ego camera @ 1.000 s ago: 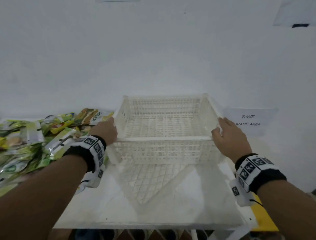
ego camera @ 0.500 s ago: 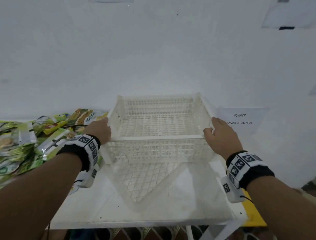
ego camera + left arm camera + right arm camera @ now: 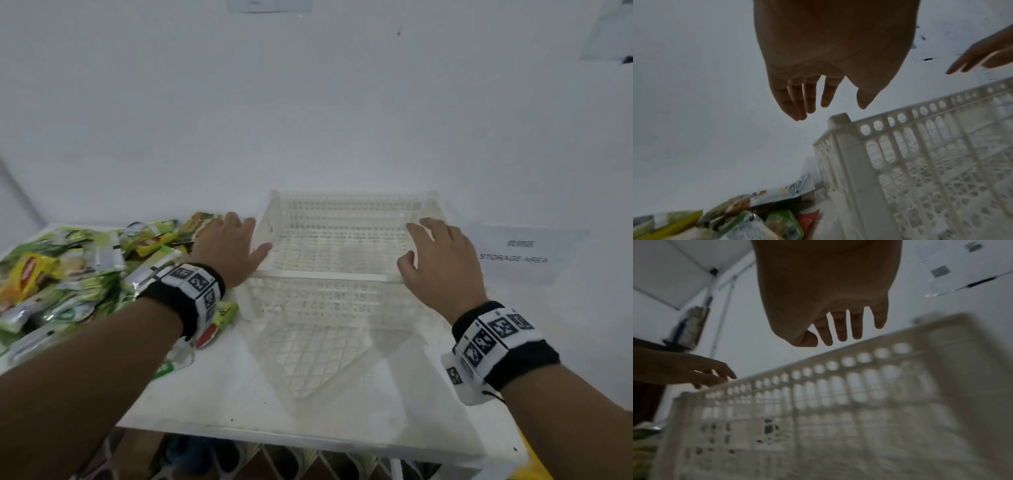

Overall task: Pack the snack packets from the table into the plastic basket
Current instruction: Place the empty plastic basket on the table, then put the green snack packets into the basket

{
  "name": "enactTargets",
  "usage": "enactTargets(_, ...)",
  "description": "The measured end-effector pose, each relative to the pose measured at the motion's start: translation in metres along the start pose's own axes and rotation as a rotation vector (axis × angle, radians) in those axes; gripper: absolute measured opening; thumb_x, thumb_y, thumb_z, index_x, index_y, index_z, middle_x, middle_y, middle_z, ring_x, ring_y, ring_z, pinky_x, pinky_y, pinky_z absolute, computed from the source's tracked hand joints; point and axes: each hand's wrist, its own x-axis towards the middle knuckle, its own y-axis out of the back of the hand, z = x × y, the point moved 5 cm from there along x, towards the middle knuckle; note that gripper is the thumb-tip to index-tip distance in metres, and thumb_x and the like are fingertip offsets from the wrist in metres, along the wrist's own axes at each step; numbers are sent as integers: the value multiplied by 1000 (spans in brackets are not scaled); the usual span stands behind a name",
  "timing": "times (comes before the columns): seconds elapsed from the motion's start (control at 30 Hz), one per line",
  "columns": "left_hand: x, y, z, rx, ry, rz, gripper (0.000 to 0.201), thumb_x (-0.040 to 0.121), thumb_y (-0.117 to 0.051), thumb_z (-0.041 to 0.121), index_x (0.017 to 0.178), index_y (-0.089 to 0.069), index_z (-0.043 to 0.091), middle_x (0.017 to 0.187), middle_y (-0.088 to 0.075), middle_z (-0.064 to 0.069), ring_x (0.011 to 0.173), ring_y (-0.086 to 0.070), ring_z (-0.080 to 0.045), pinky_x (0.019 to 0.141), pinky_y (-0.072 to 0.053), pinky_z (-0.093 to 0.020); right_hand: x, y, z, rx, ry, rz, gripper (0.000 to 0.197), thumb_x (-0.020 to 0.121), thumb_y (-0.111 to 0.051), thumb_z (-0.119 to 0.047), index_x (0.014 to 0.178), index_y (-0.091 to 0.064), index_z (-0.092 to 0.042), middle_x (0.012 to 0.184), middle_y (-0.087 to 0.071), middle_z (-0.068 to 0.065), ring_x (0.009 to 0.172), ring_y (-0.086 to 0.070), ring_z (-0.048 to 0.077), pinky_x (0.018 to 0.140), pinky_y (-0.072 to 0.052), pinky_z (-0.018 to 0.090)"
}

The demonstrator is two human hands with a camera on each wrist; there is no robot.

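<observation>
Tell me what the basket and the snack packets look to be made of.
Basket: seemingly rigid moulded plastic, off-white and matte; its walls are a lattice of cut-out holes with thick corner posts.
Snack packets: apparently thin plastic or foil film, glossy; they crinkle, catch highlights and carry printed green and yellow artwork. Which film, I cannot tell.

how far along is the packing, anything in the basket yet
Barely begun. Done: the plastic basket sits on the table, and no packets show inside it. In hand: nothing; the left hand and right hand hover open at the basket's sides. Left: the whole pile of snack packets lying to the basket's left.
</observation>
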Motion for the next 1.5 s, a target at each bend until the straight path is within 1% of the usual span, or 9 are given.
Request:
enactTargets(0.23, -28, 13, -46, -92, -64, -1, 52, 96, -51, 52, 135, -48, 17, 127, -53, -9, 112, -55, -31, 87, -54, -45, 16, -7, -136, 109, 282, -17, 53, 90, -51, -24, 143, -50, -14, 129, -59, 8, 111, -56, 29, 96, -49, 47)
enactTargets(0.4, -53, -11, -138, -221, -101, -98, 23, 100, -55, 41, 106, -61, 20, 97, -61, 2, 86, -59, -22, 72, -51, -36, 15, -25, -249, 109, 435, -38, 36, 95, -54, -30, 128, -64, -18, 111, -64, 3, 96, -57, 26, 76, -52, 43)
enactTargets(0.5, -74, -35, -191, -272, -184, -189, 21, 98, -61, 39, 107, -63, 20, 94, -58, 3, 83, -56, -19, 73, -48, -35, 12, -48, -319, 91, 478, -155, 25, 98, -50, -35, 114, -66, -24, 95, -60, -3, 88, -57, 22, 69, -51, 41)
enactTargets(0.63, -100, -65, -235, -306, -300, -292, 38, 95, -63, 51, 123, -61, 26, 110, -53, 0, 101, -52, -22, 85, -49, -41, 1, -87, -380, 38, 473, -423, 32, 99, -48, -44, 127, -58, -30, 105, -58, -3, 98, -60, 21, 70, -49, 35)
enactTargets(0.77, -114, -75, -240, -356, -405, -349, 60, 90, -59, 67, 136, -55, 28, 121, -51, 0, 111, -48, -20, 93, -47, -39, -17, -124, -403, 18, 432, -654, 49, 95, -53, -61, 140, -52, -42, 121, -57, -6, 109, -58, 18, 74, -40, 31)
enactTargets(0.93, -136, -86, -219, -334, -547, -403, 92, 68, -63, 86, 136, -44, 27, 121, -39, 5, 111, -37, -15, 94, -44, -35, -30, -150, -399, -58, 397, -728, 46, 89, -64, -58, 130, -57, -36, 121, -53, -6, 109, -56, 17, 73, -42, 30)
enactTargets(1.07, -144, -89, -206, -297, -621, -378, 72, 69, -76, 72, 115, -47, 26, 110, -31, 10, 100, -27, -10, 80, -29, -28, -25, -157, -392, -38, 353, -681, 41, 97, -57, -47, 137, -53, -42, 121, -54, -2, 108, -59, 22, 73, -44, 32)
enactTargets(1.23, -142, -97, -211, -361, -595, -416, 38, 81, -77, 47, 101, -59, 21, 107, -46, 2, 100, -38, -16, 80, -37, -32, -18, -160, -386, -38, 324, -673, 48, 96, -57, -54, 143, -47, -48, 121, -53, -1, 109, -59, 22, 72, -44, 32)
enactTargets(1.5, -119, -84, -237, -372, -397, -391, 38, 91, -61, 62, 102, -62, 25, 103, -52, 5, 97, -46, -13, 85, -46, -34, 1, -147, -386, 17, 391, -600, 54, 94, -51, -64, 142, -50, -41, 123, -54, -4, 111, -55, 18, 75, -43, 32)
